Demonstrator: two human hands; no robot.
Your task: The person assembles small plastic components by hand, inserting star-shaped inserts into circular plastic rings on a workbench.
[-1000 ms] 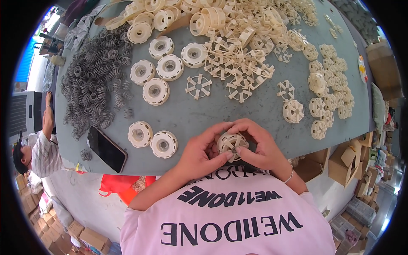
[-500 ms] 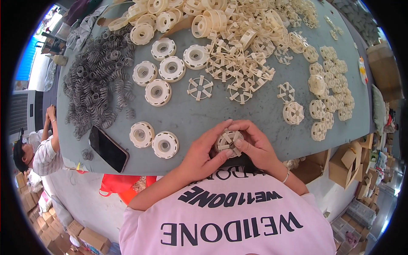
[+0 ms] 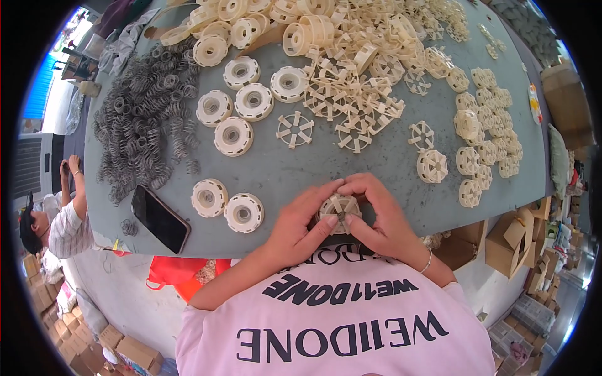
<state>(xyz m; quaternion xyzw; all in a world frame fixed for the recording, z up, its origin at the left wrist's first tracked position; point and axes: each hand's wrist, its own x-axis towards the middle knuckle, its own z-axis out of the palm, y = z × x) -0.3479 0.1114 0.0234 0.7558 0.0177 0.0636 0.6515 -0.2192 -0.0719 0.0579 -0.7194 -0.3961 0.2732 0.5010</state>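
The grey-green table is bounded by a gently curving near edge, and a stretch of smooth, smudged surface is left bare between the middle and the near edge, so room for moving is given there. The far edge is crowded by a heap of cream plastic parts, in which thick rings and spoked discs are tangled. Toward the left edge, dull grey wire springs are massed in a loose pile. Along the right edge, rounded spoked wheels are set in close, uneven rows.

At the middle of the near edge, the left hand and the right hand are brought together, fingers curled. A dark, glossy phone is laid slantwise near the near left corner. Beside the springs, five slotted rings with metal coils at their centres are grouped; two more pale rings are placed side by side nearer the near edge. Between the hands, a cream wheel is grasped, thumbs laid on its spoked face; whether the tabletop is touched by it cannot be told.
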